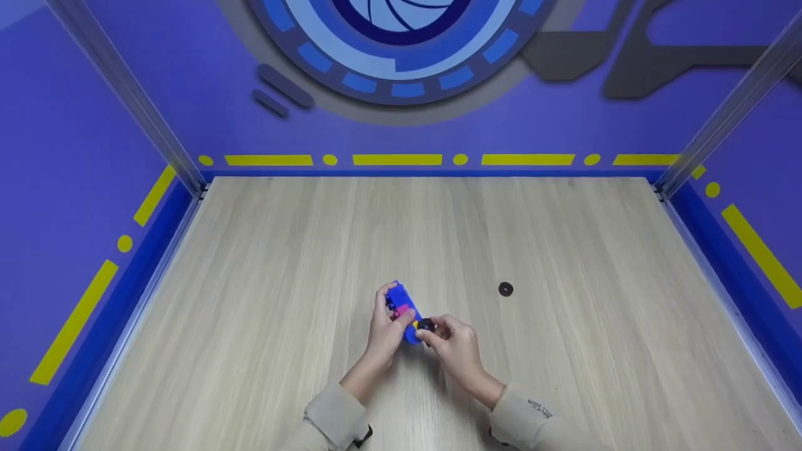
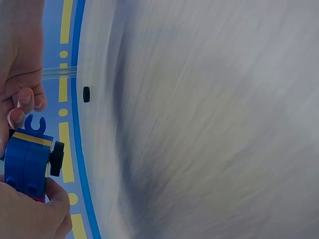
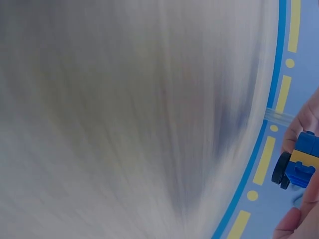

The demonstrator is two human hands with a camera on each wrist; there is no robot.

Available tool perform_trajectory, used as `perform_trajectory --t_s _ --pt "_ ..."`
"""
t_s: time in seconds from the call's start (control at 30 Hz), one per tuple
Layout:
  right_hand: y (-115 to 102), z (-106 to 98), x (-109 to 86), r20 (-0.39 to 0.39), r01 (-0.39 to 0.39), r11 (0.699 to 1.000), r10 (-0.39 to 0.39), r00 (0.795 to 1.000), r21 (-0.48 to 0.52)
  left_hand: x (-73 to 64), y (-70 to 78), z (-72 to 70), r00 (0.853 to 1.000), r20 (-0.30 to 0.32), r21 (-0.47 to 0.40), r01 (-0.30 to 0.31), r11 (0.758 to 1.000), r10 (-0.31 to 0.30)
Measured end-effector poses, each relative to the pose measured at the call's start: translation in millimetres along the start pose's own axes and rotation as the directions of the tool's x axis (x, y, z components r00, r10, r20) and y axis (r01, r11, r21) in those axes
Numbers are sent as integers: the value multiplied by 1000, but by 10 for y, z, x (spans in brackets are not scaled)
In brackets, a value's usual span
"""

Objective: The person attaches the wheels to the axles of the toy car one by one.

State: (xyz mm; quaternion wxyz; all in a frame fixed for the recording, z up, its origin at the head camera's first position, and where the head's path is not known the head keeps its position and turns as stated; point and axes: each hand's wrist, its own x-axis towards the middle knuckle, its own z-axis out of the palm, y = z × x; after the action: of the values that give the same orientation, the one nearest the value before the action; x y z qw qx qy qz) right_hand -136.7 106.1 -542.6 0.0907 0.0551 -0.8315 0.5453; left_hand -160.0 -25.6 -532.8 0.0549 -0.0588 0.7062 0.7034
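Observation:
My left hand (image 1: 385,332) grips a blue toy vehicle (image 1: 401,297) with pink and yellow parts, thumb across its top. At the vehicle's near end, my right hand (image 1: 460,347) pinches a black toy wheel (image 1: 427,324) between thumb and fingers, right at the yellow part. The left wrist view shows the vehicle's blue body (image 2: 27,162), a yellow strip (image 2: 32,139), a blue hook-shaped end and another black wheel (image 2: 56,159) on its lower side. Fingers partly hide the vehicle in every view.
A loose black wheel (image 1: 505,289) lies on the wood-grain table (image 1: 301,263), to the right of and beyond my hands. Blue panels (image 1: 401,141) with yellow markings stand at the back and both sides, joined by metal corner posts (image 1: 135,94).

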Motion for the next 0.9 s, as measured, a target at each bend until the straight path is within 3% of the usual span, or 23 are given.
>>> perform_trajectory --t_s 0.33,0.6,0.9 --pt "30 0 -10 -34 28 1000 -28 999 -4 -4 1 31 1000 -2 24 -20 1000 20" --pt "38 -31 -19 46 22 993 -17 999 -116 21 -21 7 999 19 70 -35 997 34" --pt "80 -123 25 152 13 989 10 988 -151 25 -45 1 1000 10 112 -30 993 29"
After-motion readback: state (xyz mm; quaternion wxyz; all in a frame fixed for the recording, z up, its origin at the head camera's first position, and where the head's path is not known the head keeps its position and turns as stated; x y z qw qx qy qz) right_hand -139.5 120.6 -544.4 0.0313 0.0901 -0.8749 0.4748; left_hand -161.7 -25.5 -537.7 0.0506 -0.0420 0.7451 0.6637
